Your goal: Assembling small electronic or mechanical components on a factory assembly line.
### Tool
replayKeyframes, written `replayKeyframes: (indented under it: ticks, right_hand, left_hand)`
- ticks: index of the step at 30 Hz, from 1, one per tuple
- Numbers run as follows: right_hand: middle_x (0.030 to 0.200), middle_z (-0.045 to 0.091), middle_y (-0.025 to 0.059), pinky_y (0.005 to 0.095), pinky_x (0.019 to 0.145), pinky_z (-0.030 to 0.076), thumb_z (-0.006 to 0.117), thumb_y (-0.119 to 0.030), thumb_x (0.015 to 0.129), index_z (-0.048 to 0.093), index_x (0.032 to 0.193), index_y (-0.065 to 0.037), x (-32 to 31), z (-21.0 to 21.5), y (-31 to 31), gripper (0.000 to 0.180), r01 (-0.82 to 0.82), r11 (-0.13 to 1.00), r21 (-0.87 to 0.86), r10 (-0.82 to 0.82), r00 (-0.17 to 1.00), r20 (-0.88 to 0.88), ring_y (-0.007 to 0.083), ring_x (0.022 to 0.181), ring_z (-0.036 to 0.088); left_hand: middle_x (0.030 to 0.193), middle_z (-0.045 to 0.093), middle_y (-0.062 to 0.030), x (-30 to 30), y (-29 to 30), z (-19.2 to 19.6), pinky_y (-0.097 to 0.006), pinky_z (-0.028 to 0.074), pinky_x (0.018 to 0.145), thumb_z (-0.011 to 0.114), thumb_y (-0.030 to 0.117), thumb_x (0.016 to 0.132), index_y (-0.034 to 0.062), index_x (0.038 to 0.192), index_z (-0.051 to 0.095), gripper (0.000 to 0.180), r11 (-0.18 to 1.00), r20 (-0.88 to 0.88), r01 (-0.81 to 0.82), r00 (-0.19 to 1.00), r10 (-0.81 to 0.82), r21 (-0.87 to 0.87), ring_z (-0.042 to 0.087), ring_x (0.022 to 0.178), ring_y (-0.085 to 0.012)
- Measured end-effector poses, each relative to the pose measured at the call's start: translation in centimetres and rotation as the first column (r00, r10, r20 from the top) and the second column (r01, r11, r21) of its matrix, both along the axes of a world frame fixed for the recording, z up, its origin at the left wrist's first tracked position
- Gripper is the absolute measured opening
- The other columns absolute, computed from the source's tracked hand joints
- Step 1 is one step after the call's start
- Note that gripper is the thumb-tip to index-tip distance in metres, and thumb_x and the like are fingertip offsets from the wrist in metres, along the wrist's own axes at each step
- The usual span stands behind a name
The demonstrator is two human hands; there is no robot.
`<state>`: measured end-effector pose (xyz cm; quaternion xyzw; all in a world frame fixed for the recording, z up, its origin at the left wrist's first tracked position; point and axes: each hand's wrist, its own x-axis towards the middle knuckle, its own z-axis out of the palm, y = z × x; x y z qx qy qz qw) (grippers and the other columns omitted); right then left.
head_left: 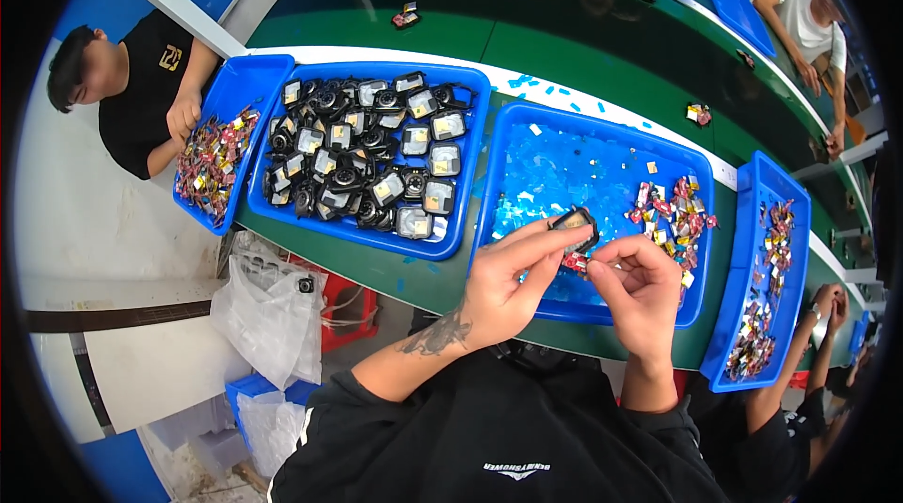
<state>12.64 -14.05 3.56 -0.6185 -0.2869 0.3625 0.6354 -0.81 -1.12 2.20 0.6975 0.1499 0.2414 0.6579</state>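
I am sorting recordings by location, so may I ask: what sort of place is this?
Probably a factory assembly workshop: a long, flat, green work surface bears scattered small multicoloured parts, a rectangular blue plastic tray holds many black squarish cases, and other people are alongside.

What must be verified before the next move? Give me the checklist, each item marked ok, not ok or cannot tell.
1. Case held by the left hand: ok, between thumb and fingers.
2. Right hand has a grip on the red part by the case: cannot tell, the contact is unclear.
3. Case held over the middle tray: ok.
4. Middle tray free of scraps: not ok, blue film is strewn in it.
5. Co-worker's hand at left away from the case: ok, it is at the far-left tray.
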Motion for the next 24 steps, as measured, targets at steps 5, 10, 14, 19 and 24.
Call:
replayKeyframes:
  ticks: [5, 10, 14, 19, 24]
  right_hand:
    - [0.092, 0.065, 0.0064, 0.0212, 0.074, 0.052, 0.063, 0.010, 0.086, 0.063, 0.100, 0.005, 0.1, 0.7, 0.3, 0.015, -0.048, 0.997, 0.062, 0.056, 0.990, -0.132, 0.0084, 0.086, 0.060]
    - [0.091, 0.064, 0.0054, 0.0207, 0.072, 0.053, 0.064, 0.008, 0.087, 0.064, 0.100, 0.005, -0.3, 1.1, 0.3, 0.014, -0.072, 0.996, 0.044, 0.077, 0.989, -0.128, 0.0082, 0.085, 0.060]
    - [0.095, 0.062, 0.0054, 0.0226, 0.073, 0.057, 0.065, 0.005, 0.086, 0.064, 0.096, 0.003, -0.5, 0.7, 0.4, 0.010, -0.055, 0.998, -0.013, 0.054, 0.998, -0.022, 0.0098, 0.088, 0.061]
    - [0.100, 0.059, 0.0055, 0.0232, 0.079, 0.053, 0.063, 0.004, 0.088, 0.064, 0.095, 0.002, 0.1, 0.6, 0.5, 0.008, -0.046, 0.999, 0.007, 0.046, 0.999, -0.018, 0.0108, 0.096, 0.059]
    - [0.098, 0.063, 0.0040, 0.0214, 0.077, 0.048, 0.060, 0.002, 0.091, 0.061, 0.102, 0.001, 0.0, -0.3, -0.4, 0.011, -0.025, 1.000, 0.013, 0.027, 0.988, -0.149, 0.0083, 0.091, 0.058]
  left_hand:
    - [0.126, 0.061, -0.0210, 0.0, 0.8, 0.9, -0.031, 0.056, 0.081, 0.066, -0.011, 0.078, 0.0004, 0.112, 0.069, 0.036, 0.882, 0.110, -0.086, 0.993, 0.039, 0.464, 0.068, 0.100, -0.0272]
    - [0.120, 0.064, -0.0197, -0.1, 1.1, 0.2, -0.033, 0.059, 0.074, 0.073, -0.007, 0.074, -0.0006, 0.105, 0.070, 0.032, 0.695, 0.170, -0.165, 0.983, 0.062, 0.700, 0.070, 0.092, -0.0292]
    - [0.117, 0.066, -0.0194, -0.2, 0.9, 0.1, -0.032, 0.060, 0.074, 0.075, -0.006, 0.071, -0.0006, 0.101, 0.071, 0.031, 0.644, 0.183, -0.171, 0.982, 0.049, 0.746, 0.071, 0.091, -0.0280]
    - [0.112, 0.068, -0.0193, -0.6, 0.8, -0.7, -0.032, 0.059, 0.075, 0.074, -0.006, 0.074, -0.0009, 0.098, 0.072, 0.025, 0.723, 0.132, -0.153, 0.987, 0.086, 0.673, 0.071, 0.090, -0.0259]
    - [0.105, 0.069, -0.0168, -0.9, -1.0, -1.0, -0.027, 0.056, 0.071, 0.073, -0.003, 0.080, -0.0013, 0.100, 0.073, 0.020, 0.987, -0.147, -0.137, 0.981, 0.124, -0.082, 0.071, 0.083, -0.0208]
